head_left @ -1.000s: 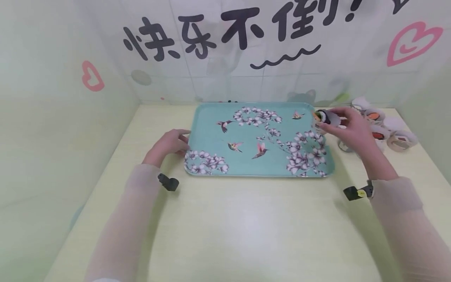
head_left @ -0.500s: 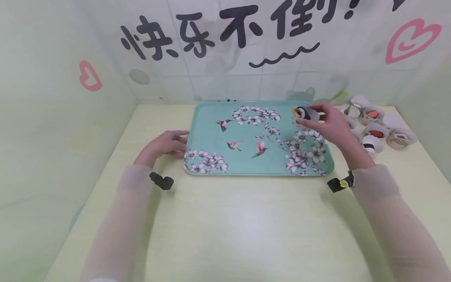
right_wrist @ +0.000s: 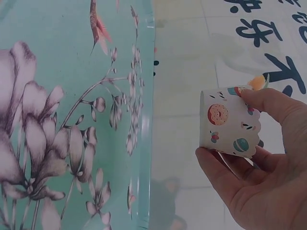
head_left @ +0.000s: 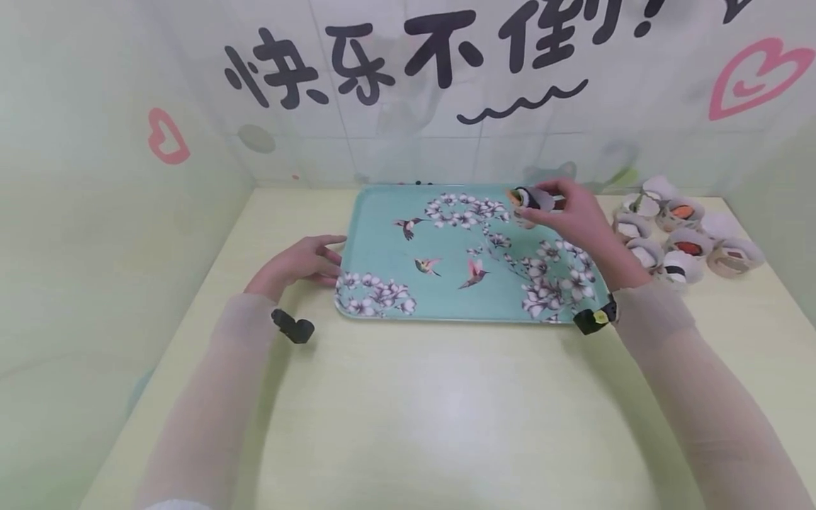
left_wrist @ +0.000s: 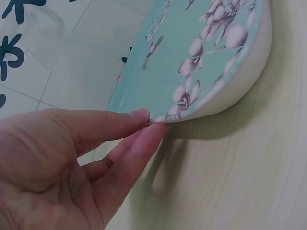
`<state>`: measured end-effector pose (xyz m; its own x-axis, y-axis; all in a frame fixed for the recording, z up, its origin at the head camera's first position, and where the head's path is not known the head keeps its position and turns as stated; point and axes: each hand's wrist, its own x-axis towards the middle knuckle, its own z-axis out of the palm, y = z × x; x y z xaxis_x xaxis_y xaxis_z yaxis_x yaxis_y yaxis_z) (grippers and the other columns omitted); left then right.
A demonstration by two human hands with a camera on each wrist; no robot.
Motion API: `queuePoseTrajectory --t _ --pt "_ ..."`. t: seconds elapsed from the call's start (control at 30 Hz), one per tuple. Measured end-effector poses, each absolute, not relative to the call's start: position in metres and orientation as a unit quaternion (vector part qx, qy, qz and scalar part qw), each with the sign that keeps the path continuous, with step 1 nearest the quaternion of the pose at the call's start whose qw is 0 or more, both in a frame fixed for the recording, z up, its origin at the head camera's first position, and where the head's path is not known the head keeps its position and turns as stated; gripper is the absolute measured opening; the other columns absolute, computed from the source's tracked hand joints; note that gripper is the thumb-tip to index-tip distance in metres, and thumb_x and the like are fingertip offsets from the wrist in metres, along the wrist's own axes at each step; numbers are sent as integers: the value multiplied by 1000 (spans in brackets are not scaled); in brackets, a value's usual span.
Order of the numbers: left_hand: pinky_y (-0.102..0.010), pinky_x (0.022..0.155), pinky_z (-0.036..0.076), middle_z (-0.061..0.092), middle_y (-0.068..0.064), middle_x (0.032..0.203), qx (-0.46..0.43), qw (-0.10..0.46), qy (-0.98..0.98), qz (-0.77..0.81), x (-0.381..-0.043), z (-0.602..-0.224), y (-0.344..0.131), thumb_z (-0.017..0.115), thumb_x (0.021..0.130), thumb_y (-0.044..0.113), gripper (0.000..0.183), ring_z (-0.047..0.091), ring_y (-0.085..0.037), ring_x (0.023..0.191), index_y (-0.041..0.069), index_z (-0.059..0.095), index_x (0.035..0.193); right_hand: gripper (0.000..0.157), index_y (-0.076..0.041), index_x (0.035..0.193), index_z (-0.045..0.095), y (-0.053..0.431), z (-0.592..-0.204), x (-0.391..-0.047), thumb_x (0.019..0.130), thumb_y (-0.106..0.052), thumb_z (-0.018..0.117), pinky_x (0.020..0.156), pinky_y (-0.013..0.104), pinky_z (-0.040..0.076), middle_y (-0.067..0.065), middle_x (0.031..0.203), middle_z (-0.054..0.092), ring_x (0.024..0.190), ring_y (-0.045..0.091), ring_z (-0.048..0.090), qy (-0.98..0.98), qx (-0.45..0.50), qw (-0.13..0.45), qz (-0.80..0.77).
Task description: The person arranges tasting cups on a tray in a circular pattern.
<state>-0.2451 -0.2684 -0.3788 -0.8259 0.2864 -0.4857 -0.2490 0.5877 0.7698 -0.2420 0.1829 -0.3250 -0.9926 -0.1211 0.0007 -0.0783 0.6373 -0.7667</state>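
Observation:
A turquoise tray (head_left: 376, 234) with blossoms and birds lies towards the back of the table. My left hand (head_left: 298, 262) is at its left side; in the left wrist view, thumb and finger pinch the tray's rim (left_wrist: 225, 98). Over the tray's back right part, my right hand (head_left: 576, 216) holds a small paper cup (right_wrist: 225, 122) printed with donuts and a macaron. A sushi piece (head_left: 524, 198) with a dark band and an orange-and-green filling shows at the cup's mouth. The cup is raised and tilted, its mouth towards the head camera.
Several more paper cups stand clustered at the table's back right, among them one with orange-topped sushi (head_left: 682, 212) and one with a white, dark-banded piece (head_left: 674, 270). A white wall (head_left: 408, 156) with large black characters closes off the back.
My right hand has carried the cup with the sushi leftwards, from the tray's right edge to above its back right part. The left hand stays at the left rim.

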Motion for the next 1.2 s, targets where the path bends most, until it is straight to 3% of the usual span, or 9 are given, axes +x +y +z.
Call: queuePoseTrajectory --t 0.4,0.6,0.8,1.2 --pt "-22 77 61 45 -28 138 -18 285 848 447 -249 -380 -263 61 95 -2 80 64 -9 80 13 19 160 63 -3 140 48 170 -329 -259 92 -38 70 73 22 50 20 131 55 101 24 58 894 -51 39 -444" --pt "-20 74 60 48 -25 132 -22 279 859 429 -250 -379 -258 62 94 -1 79 62 -10 79 13 21 160 56 -2 134 52 164 -333 -268 92 -35 70 68 21 49 20 127 58 97 24 61 896 -60 31 -439" --pt "-20 76 60 50 -23 131 -30 276 864 419 -250 -380 -258 62 94 0 78 62 -12 83 15 22 160 59 -3 135 53 158 -339 -280 91 -38 71 68 23 48 20 126 60 99 26 60 907 -62 18 -416" --pt "-20 74 59 50 -22 126 -21 283 869 405 -247 -381 -258 62 95 0 78 61 -13 82 13 20 160 65 -3 140 48 143 -344 -294 91 -40 70 79 34 54 21 133 55 105 29 56 903 -40 41 -425"
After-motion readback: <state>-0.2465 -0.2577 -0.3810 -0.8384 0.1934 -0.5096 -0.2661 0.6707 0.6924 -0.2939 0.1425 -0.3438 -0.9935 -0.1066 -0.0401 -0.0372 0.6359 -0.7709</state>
